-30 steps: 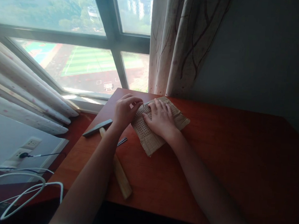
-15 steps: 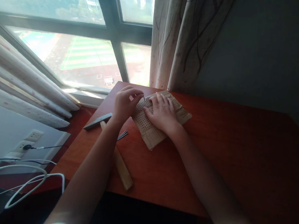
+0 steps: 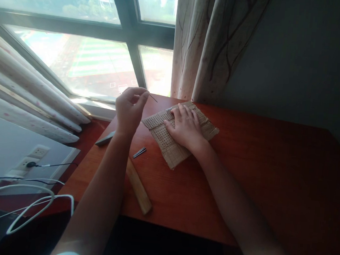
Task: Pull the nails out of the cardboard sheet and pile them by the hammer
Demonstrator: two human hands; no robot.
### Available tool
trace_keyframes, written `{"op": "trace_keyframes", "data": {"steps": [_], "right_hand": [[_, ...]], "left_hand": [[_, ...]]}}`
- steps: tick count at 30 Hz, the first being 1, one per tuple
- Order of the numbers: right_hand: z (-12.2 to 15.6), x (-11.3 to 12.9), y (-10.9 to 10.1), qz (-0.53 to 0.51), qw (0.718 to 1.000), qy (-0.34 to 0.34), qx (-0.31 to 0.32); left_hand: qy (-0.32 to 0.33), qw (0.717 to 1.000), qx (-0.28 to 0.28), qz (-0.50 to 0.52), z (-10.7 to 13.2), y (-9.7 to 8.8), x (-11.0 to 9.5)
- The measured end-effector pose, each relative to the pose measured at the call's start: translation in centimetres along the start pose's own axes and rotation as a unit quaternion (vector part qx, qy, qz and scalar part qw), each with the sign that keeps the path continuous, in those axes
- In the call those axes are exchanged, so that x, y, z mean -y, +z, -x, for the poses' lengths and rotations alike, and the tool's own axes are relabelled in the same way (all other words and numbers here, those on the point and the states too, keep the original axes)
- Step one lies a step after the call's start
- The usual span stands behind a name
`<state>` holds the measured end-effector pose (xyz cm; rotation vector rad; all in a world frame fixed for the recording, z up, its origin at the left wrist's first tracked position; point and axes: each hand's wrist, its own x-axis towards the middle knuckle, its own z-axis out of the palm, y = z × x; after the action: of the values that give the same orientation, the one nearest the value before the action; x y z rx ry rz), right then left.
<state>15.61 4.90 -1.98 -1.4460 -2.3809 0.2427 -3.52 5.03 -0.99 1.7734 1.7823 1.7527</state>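
Observation:
Raised above the far left of the table, my left hand [image 3: 130, 108] pinches a thin dark nail [image 3: 152, 98] between thumb and fingertips. The nail points out to the right, clear of the cardboard. My right hand [image 3: 185, 128] lies with fingers spread on a piece of brown cardboard [image 3: 173, 156] punched with rows of small holes. Several nails [image 3: 169, 110] show at the cardboard's far edge, close to the right fingertips. Beneath my left forearm rests a hammer [image 3: 138, 186], its middle hidden by the arm. A small bundle of nails [image 3: 139, 152] lies beside its wooden handle.
The reddish wooden table [image 3: 260, 179] stands against a window [image 3: 101, 62] and a curtain [image 3: 189, 46]. Another curtain [image 3: 26, 95] hangs at the left. White cables [image 3: 31, 210] loop at the lower left, below a wall socket [image 3: 38, 151] with a black plug.
My left hand has moved up and left, away from the cardboard, with the nail in its fingers. The right hand stays flat on the cardboard.

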Motion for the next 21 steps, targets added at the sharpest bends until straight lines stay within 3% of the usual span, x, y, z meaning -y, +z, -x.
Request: {"op": "trace_keyframes", "data": {"steps": [8,13,17,21], "right_hand": [[0.0,-0.1,0.1,0.002,1.000,-0.002,-0.003],[-0.1,-0.1,0.0,0.003,1.000,-0.004,-0.002],[-0.1,-0.1,0.0,0.005,1.000,-0.005,-0.003],[-0.1,-0.1,0.2,0.003,1.000,-0.007,-0.008]], "left_hand": [[-0.056,0.998,0.015,0.031,0.0,-2.8,-0.5],[-0.040,0.987,0.060,-0.141,2.8,-5.9,-0.5],[-0.041,0.964,0.172,-0.201,6.1,-7.6,0.5],[-0.045,0.936,0.266,-0.227,8.7,-7.9,1.1]]}}
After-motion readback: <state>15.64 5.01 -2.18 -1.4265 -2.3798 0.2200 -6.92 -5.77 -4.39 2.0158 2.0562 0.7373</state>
